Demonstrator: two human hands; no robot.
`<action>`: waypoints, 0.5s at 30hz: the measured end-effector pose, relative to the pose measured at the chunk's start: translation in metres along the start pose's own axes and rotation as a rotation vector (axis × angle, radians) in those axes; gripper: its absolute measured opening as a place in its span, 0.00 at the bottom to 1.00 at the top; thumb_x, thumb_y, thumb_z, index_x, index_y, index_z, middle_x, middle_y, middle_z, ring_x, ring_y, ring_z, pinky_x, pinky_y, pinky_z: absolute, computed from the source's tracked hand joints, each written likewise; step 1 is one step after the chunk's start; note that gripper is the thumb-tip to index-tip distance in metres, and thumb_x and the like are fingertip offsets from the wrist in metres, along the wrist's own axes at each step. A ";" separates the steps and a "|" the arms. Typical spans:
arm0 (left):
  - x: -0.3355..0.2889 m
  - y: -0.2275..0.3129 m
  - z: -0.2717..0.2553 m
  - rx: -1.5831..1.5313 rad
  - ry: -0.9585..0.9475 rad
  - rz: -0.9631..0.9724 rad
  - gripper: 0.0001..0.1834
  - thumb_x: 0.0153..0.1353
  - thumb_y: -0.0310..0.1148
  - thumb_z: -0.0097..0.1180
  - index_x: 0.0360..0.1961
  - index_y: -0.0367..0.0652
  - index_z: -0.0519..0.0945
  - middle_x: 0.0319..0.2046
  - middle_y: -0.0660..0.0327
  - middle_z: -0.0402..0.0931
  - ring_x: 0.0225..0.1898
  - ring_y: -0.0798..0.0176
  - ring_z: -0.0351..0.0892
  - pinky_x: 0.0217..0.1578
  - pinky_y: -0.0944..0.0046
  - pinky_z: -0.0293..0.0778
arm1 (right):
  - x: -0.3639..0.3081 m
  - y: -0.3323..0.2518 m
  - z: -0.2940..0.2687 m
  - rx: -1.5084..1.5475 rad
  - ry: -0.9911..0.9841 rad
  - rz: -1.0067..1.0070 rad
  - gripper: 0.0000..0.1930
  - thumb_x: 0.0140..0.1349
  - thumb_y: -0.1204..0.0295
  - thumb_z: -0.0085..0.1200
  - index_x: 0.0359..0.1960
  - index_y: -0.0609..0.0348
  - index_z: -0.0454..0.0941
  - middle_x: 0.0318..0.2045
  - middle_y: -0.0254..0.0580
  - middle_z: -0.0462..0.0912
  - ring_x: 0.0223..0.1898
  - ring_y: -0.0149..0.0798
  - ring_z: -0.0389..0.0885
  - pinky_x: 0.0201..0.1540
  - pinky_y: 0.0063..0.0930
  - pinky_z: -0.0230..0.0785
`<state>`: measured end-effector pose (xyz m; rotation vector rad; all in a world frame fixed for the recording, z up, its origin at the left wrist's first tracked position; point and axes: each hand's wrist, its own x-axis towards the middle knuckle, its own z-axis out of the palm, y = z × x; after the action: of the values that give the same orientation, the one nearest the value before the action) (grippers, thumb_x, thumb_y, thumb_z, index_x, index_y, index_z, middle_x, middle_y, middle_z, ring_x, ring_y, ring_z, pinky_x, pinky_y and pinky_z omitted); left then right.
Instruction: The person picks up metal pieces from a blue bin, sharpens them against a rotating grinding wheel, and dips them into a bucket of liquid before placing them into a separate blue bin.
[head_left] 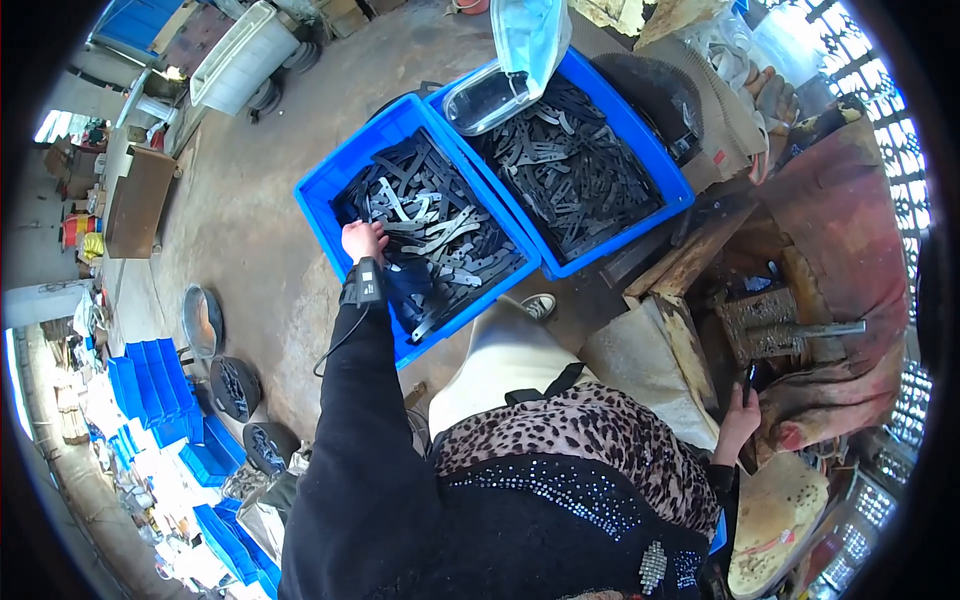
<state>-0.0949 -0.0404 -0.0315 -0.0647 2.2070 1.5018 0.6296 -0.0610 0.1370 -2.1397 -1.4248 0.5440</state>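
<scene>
Two hands are working well apart, the left one over a bin and the right one off at the far side. Going from the left, blue trays (155,385) are sitting in a stack on the floor, and a round metal pan (203,322) is standing nearer the person. Next, the left hand (364,241) is hovering or resting at the near-left side of a blue bin (318,212), fingers curling; I cannot tell whether it is gripping anything. Dark and shiny metal strips (440,235) are filling that bin. Just beside it, a second blue bin (622,240) is holding more dark strips (570,165). Farther right, the right hand (738,428) is grasping a slim dark piece (751,380), which is pointing upward near a grimy metal block (758,318). Reddish cloth (850,215) is draping beyond.
</scene>
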 end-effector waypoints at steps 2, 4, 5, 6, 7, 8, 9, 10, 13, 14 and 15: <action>0.008 0.002 -0.014 -0.071 -0.020 -0.054 0.10 0.56 0.30 0.53 0.39 0.44 0.78 0.26 0.60 0.78 0.29 0.65 0.80 0.27 0.64 0.77 | 0.000 0.001 0.000 0.017 -0.001 -0.005 0.12 0.66 0.68 0.56 0.35 0.69 0.77 0.22 0.31 0.74 0.27 0.25 0.64 0.31 0.23 0.63; 0.007 0.004 -0.018 -0.106 -0.028 -0.086 0.09 0.56 0.30 0.53 0.38 0.45 0.78 0.25 0.62 0.77 0.28 0.67 0.79 0.26 0.66 0.76 | -0.001 0.003 0.000 0.035 0.002 -0.012 0.12 0.67 0.68 0.56 0.35 0.69 0.77 0.23 0.30 0.74 0.27 0.24 0.65 0.31 0.22 0.63; 0.007 0.005 -0.018 -0.030 -0.056 -0.033 0.09 0.55 0.30 0.53 0.38 0.45 0.79 0.26 0.60 0.78 0.29 0.65 0.80 0.27 0.64 0.77 | 0.000 0.005 0.000 0.034 0.001 -0.012 0.12 0.67 0.68 0.56 0.35 0.69 0.77 0.23 0.30 0.74 0.27 0.24 0.65 0.31 0.22 0.63; 0.005 0.008 -0.017 0.045 -0.084 0.017 0.10 0.55 0.29 0.53 0.38 0.44 0.79 0.26 0.59 0.79 0.30 0.63 0.81 0.29 0.62 0.78 | 0.001 0.006 0.000 0.024 -0.009 -0.005 0.12 0.67 0.68 0.56 0.35 0.69 0.77 0.23 0.30 0.74 0.27 0.24 0.65 0.31 0.22 0.63; 0.003 0.010 -0.015 0.121 -0.113 0.067 0.10 0.54 0.29 0.53 0.39 0.44 0.80 0.27 0.58 0.80 0.31 0.61 0.82 0.31 0.60 0.78 | 0.002 0.008 -0.001 0.014 -0.018 0.003 0.12 0.67 0.68 0.56 0.35 0.69 0.77 0.23 0.30 0.74 0.27 0.24 0.65 0.31 0.22 0.62; 0.001 0.011 -0.013 0.122 -0.114 0.063 0.10 0.54 0.29 0.53 0.39 0.44 0.80 0.27 0.58 0.80 0.31 0.61 0.82 0.31 0.60 0.78 | 0.002 0.009 -0.001 0.002 -0.027 0.011 0.12 0.67 0.68 0.56 0.35 0.68 0.77 0.23 0.29 0.74 0.27 0.24 0.65 0.31 0.22 0.62; 0.000 0.012 -0.012 0.327 -0.085 0.228 0.11 0.54 0.29 0.53 0.38 0.44 0.81 0.29 0.56 0.81 0.33 0.59 0.83 0.33 0.58 0.78 | 0.002 0.009 -0.001 -0.001 -0.028 0.012 0.12 0.67 0.68 0.56 0.35 0.68 0.77 0.23 0.29 0.74 0.27 0.24 0.65 0.31 0.22 0.62; -0.001 0.012 -0.010 0.533 -0.055 0.393 0.11 0.53 0.29 0.52 0.38 0.44 0.81 0.30 0.55 0.82 0.35 0.56 0.83 0.35 0.57 0.78 | 0.002 0.008 -0.001 0.009 -0.033 0.014 0.12 0.67 0.68 0.56 0.35 0.68 0.77 0.23 0.29 0.75 0.27 0.23 0.66 0.31 0.22 0.63; 0.000 0.013 -0.007 0.785 -0.034 0.548 0.13 0.52 0.30 0.52 0.38 0.45 0.83 0.33 0.53 0.83 0.38 0.52 0.83 0.40 0.54 0.78 | 0.003 0.007 -0.001 0.019 -0.046 0.017 0.12 0.66 0.68 0.56 0.36 0.68 0.78 0.23 0.29 0.76 0.28 0.23 0.66 0.32 0.22 0.63; 0.001 0.015 -0.007 0.832 -0.041 0.545 0.14 0.52 0.31 0.52 0.39 0.46 0.83 0.35 0.53 0.83 0.40 0.51 0.83 0.42 0.53 0.77 | 0.003 0.008 0.000 0.024 -0.046 0.015 0.12 0.66 0.68 0.56 0.36 0.67 0.78 0.24 0.29 0.76 0.28 0.23 0.66 0.32 0.21 0.64; 0.002 0.017 -0.005 0.877 -0.047 0.542 0.15 0.52 0.31 0.52 0.40 0.47 0.84 0.37 0.52 0.83 0.42 0.49 0.82 0.43 0.51 0.76 | 0.003 0.009 0.000 0.030 -0.047 0.012 0.11 0.66 0.68 0.56 0.36 0.67 0.78 0.24 0.30 0.77 0.28 0.23 0.67 0.33 0.21 0.64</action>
<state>-0.1035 -0.0381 -0.0162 0.8862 2.7641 0.5937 0.6372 -0.0608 0.1309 -2.1265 -1.4207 0.6196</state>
